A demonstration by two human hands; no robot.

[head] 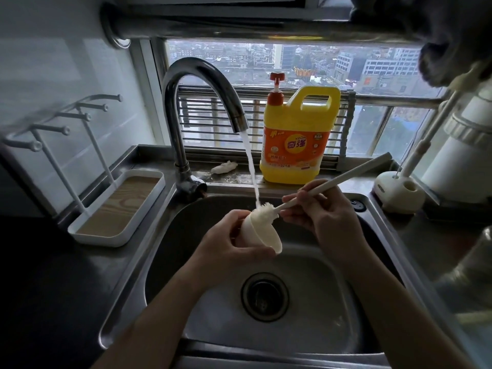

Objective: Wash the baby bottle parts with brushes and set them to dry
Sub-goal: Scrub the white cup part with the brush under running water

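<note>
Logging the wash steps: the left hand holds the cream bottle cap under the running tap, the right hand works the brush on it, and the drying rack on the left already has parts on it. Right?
Not quite: in the head view the drying rack holds nothing yet. The rest stands: left hand holds the cap under the tap, right hand works the brush.

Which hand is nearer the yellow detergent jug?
Right. The right hand, gripping the brush handle, sits just below the detergent jug; the left hand, holding the cap, is lower and farther left.
</note>
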